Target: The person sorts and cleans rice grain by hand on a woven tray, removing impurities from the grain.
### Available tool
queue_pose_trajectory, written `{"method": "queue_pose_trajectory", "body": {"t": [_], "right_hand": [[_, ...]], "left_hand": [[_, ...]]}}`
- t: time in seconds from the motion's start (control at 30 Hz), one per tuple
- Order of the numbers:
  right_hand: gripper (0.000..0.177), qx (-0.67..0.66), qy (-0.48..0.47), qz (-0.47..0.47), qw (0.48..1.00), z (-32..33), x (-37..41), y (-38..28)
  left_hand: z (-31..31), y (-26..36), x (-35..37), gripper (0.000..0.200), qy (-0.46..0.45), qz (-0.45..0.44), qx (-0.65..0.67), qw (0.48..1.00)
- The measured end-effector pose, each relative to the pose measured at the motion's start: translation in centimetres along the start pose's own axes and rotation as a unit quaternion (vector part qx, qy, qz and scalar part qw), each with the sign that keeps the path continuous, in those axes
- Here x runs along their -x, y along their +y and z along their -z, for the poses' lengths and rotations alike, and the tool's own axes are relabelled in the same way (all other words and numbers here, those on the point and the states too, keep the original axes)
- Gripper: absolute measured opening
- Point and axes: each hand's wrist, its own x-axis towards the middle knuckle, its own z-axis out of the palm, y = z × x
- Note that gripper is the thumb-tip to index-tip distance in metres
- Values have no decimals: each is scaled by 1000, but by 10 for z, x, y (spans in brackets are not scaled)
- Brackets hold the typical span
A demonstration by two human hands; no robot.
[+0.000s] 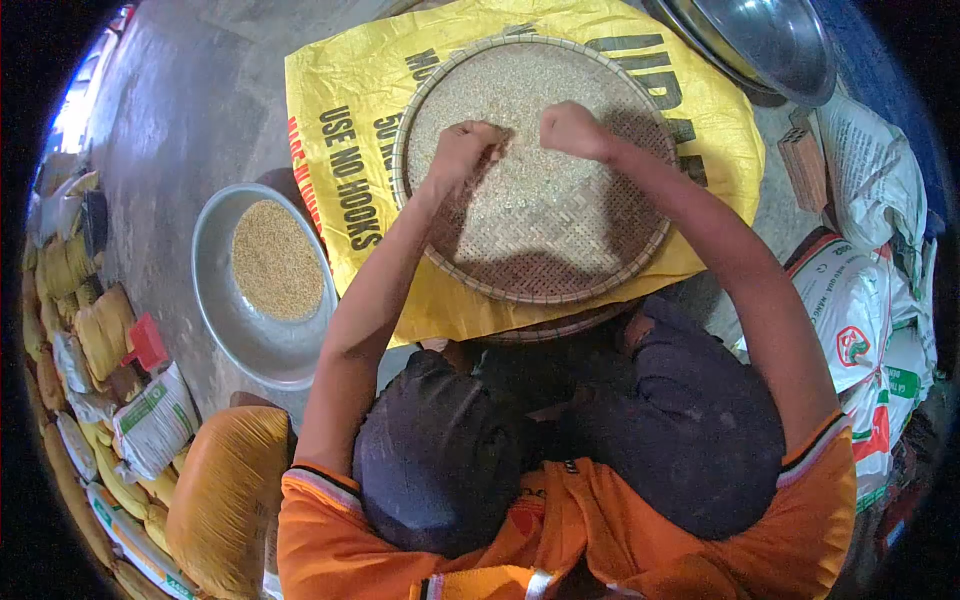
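Note:
A round woven bamboo tray (530, 280) holds a layer of pale grain (500, 85), thickest toward its far side. Over the left part of the grain is my left hand (466, 150), its fingers curled closed. My right hand (574, 131) makes a fist above the grain, right of the tray's middle. Whatever either hand may hold is hidden by the fingers. The two hands are apart from each other. Beneath the tray lies a yellow printed sack (335, 90).
A metal basin (215, 320) with golden grain (280, 260) stands on the floor at left. Metal bowls (760, 40) are at the upper right. White sacks (850, 300) and a brick (801, 165) lie at right. Stuffed yellow sacks (225, 490) line the left side, near a red scoop-like object (147, 343).

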Motion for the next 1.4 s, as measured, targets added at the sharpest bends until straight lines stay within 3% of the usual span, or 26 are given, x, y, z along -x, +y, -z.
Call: {"method": "queue_pose_trajectory", "body": {"t": [0.13,0.2,0.23,0.3,0.33,0.4,0.53,0.63,0.73,0.8,0.83,0.9,0.93,1.03,1.1,1.13,1.2,1.23,1.3,1.33,1.4], "right_hand": [[18,117,1,47,992,-17,2,1],[17,-15,-17,-3,1000,-13,-1,2],[17,-14,-17,-4,1000,-7,-3,1],[17,-36,-5,-61,997,2,-9,-2],[17,-36,-5,-61,997,1,-11,-3],[16,-32,52,-21,998,-4,-13,-4],[19,59,19,-11,998,-19,-17,1],[21,64,18,-22,998,-15,-14,-6],[22,10,-14,-41,999,-1,-9,-15],[22,-134,-3,-155,979,-1,-8,-20],[22,-133,-3,-155,979,-6,-10,-16],[10,69,30,-12,997,-23,-14,-4],[10,68,30,-12,997,-25,-14,-5],[10,108,19,-41,993,-27,-13,-12],[20,42,-41,-41,997,-10,-12,-25],[20,42,-41,-41,997,-7,-13,-26],[18,16,-27,-63,998,-3,-16,-30],[18,16,-27,-62,998,-6,-19,-28],[16,26,43,-30,998,-21,-24,-18],[16,26,43,-30,998,-25,-21,-16],[14,17,74,33,997,-30,-14,-12]], "left_hand": [[12,-3,-3,16,-13,73,147,986],[14,-5,2,17,-27,57,216,974],[16,-6,2,17,-28,57,216,974],[20,-8,4,17,-18,34,124,991],[18,-7,7,17,-18,33,125,991],[12,-7,14,17,60,14,-27,998],[2,-15,12,18,37,-39,-5,999],[2,-22,10,13,69,-55,-79,993],[6,-37,-3,16,70,-60,-160,983],[2,-33,-2,15,113,-155,-337,922],[1,-30,-2,15,114,-156,-336,922],[-2,-26,-1,19,88,-111,-388,911],[-2,-28,-2,19,88,-110,-388,911],[2,-28,-2,22,73,-84,-285,952],[5,-19,3,19,31,-44,-84,995],[8,-15,2,19,30,-44,-84,995],[13,-7,-2,17,2,57,95,994],[14,-9,-6,17,2,56,95,994],[16,-15,-12,16,-31,76,236,968],[16,-13,-11,16,-31,76,235,968],[13,-10,-8,15,-38,33,60,997]]}}
